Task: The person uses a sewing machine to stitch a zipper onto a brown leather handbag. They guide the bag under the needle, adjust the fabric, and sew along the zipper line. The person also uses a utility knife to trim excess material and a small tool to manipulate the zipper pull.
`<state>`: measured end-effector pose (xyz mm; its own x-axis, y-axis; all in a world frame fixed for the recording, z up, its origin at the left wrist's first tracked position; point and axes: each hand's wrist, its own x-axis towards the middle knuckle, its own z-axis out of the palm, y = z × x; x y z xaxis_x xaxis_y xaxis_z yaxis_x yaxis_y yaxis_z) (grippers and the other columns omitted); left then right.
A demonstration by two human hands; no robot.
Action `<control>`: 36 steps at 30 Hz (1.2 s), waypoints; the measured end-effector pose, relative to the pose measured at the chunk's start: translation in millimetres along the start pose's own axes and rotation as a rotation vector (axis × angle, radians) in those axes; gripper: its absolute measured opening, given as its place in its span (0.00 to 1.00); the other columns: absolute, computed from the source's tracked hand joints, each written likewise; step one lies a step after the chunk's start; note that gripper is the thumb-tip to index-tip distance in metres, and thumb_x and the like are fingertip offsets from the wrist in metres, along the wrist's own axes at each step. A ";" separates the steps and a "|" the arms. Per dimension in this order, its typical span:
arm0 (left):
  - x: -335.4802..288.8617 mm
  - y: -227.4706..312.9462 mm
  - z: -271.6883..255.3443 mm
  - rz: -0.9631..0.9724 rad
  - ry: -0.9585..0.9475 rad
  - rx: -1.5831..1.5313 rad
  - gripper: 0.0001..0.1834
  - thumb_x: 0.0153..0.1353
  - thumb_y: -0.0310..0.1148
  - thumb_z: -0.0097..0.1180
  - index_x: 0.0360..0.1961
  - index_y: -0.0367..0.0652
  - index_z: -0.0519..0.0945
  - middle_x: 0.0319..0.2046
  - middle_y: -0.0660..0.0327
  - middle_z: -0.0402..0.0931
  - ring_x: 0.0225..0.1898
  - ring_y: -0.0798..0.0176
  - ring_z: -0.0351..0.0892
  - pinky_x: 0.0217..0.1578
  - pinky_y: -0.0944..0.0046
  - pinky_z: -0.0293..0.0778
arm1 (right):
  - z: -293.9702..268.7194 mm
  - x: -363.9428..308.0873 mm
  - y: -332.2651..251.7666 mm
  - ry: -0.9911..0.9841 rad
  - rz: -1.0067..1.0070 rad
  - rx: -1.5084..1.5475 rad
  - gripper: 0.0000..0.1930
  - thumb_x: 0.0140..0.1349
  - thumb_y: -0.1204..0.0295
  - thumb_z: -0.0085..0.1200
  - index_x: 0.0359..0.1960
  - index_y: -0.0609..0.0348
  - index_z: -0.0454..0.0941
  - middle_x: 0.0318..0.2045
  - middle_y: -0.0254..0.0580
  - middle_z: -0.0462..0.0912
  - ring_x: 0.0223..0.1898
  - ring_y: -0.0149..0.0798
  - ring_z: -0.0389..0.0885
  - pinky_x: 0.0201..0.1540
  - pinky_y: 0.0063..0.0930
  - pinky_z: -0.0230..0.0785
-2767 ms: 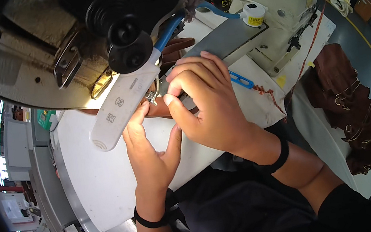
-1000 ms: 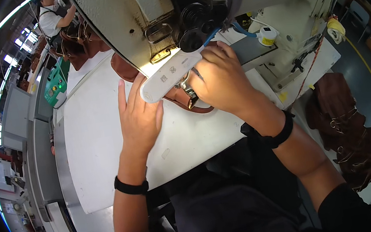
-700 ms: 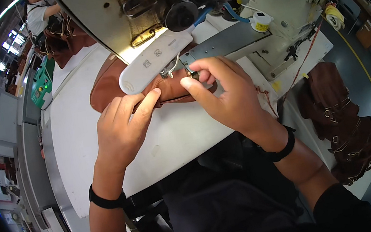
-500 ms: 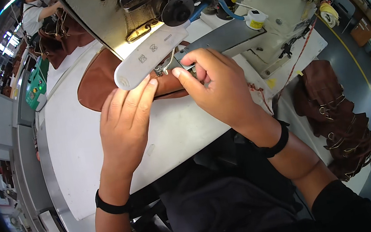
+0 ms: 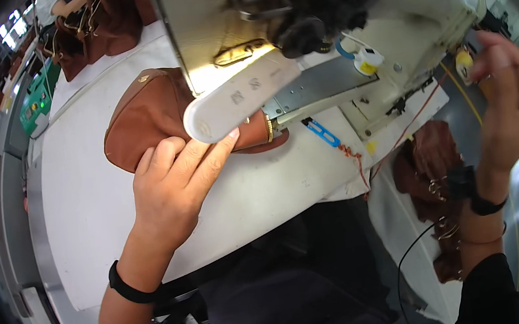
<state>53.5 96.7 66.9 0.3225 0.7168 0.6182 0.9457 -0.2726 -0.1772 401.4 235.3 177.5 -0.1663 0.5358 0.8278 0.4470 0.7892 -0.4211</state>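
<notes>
1. The brown bag [image 5: 148,121] is lying on the white table [image 5: 106,250], left of centre, its right part partly hidden beneath the sewing machine's [image 5: 406,28] pale bar [image 5: 244,98].
2. The left hand [image 5: 167,191] is resting on the bag's near side, fingers spread, apparently steadying it for sewing.
3. The right hand [image 5: 509,107] is hovering far right, blurred; whether it is holding anything, I cannot tell.
4. The next move seems to be calling for keeping the bag steady.
</notes>
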 end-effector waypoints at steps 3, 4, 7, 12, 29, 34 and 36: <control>-7.1 0.4 0.7 -0.001 -0.019 -0.011 0.24 0.59 0.24 0.61 0.58 0.49 0.87 0.55 0.63 0.85 0.47 0.58 0.81 0.38 0.62 0.74 | -41.6 90.5 65.6 0.115 -0.170 -0.273 0.15 0.77 0.65 0.57 0.56 0.59 0.88 0.35 0.32 0.82 0.41 0.25 0.79 0.53 0.22 0.71; -7.9 -1.3 -0.4 0.002 -0.034 -0.025 0.24 0.59 0.24 0.61 0.58 0.49 0.87 0.55 0.62 0.85 0.47 0.58 0.81 0.38 0.62 0.74 | -49.1 123.8 96.8 0.092 -0.094 -0.316 0.19 0.78 0.60 0.54 0.59 0.59 0.85 0.44 0.35 0.87 0.47 0.29 0.82 0.60 0.26 0.70; -0.9 -3.5 -0.3 0.044 -0.028 -0.074 0.26 0.58 0.24 0.62 0.59 0.50 0.87 0.53 0.58 0.85 0.49 0.55 0.83 0.38 0.63 0.73 | -102.6 241.4 199.8 -0.118 -0.091 -0.552 0.23 0.77 0.54 0.55 0.59 0.61 0.85 0.51 0.40 0.88 0.53 0.34 0.83 0.61 0.27 0.70; -4.1 -2.3 -1.4 -0.010 -0.095 -0.104 0.25 0.57 0.23 0.63 0.58 0.49 0.87 0.52 0.54 0.85 0.50 0.52 0.84 0.40 0.59 0.77 | -56.7 255.2 275.8 -0.493 0.623 -0.321 0.31 0.76 0.47 0.51 0.56 0.68 0.85 0.54 0.46 0.87 0.56 0.33 0.82 0.61 0.26 0.70; -3.5 -3.7 -6.5 -0.002 -0.034 -0.078 0.28 0.53 0.23 0.62 0.58 0.52 0.87 0.50 0.62 0.85 0.40 0.61 0.78 0.33 0.61 0.68 | -48.8 126.9 299.1 0.224 0.441 0.237 0.29 0.79 0.46 0.47 0.56 0.61 0.85 0.47 0.40 0.88 0.50 0.34 0.84 0.58 0.29 0.72; -0.9 -2.4 2.1 0.007 0.035 -0.058 0.26 0.55 0.27 0.61 0.57 0.51 0.87 0.46 0.66 0.83 0.40 0.63 0.76 0.37 0.63 0.69 | -58.0 261.8 284.3 -0.389 0.256 -0.397 0.27 0.71 0.49 0.59 0.51 0.64 0.87 0.46 0.40 0.89 0.46 0.31 0.83 0.53 0.26 0.73; 2.8 -0.7 7.8 0.020 0.051 -0.091 0.26 0.54 0.27 0.60 0.57 0.52 0.87 0.47 0.66 0.83 0.40 0.63 0.76 0.37 0.62 0.69 | -71.2 270.1 271.5 -0.436 0.282 -0.465 0.26 0.73 0.52 0.58 0.56 0.66 0.86 0.49 0.45 0.89 0.47 0.33 0.84 0.54 0.24 0.73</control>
<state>54.0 103.9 62.7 0.3364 0.6775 0.6541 0.9307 -0.3450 -0.1214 540.5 573.0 313.1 -0.2824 0.8501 0.4445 0.8391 0.4435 -0.3150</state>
